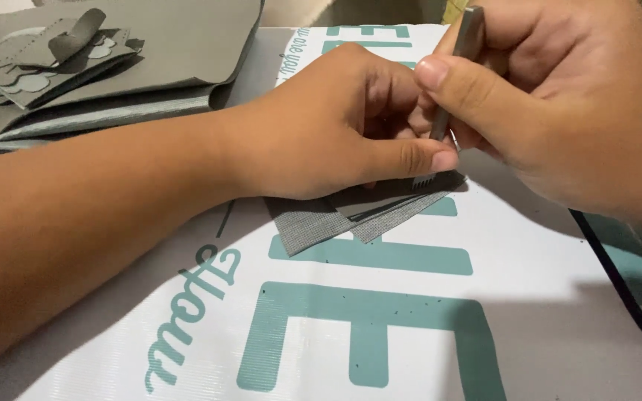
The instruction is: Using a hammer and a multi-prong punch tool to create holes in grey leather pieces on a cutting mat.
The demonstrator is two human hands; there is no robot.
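Observation:
My left hand presses down on a small folded piece of grey leather that lies on a white board with teal lettering. My right hand grips a slim metal pricking chisel upright, thumb on its shaft. The chisel's pronged tip rests on the leather's far edge, right beside my left thumb. Most of the leather piece is hidden under my left hand.
A pile of grey leather sheets lies at the back left, with smaller cut and stitched leather pieces on top. A dark cord runs along the board's right edge.

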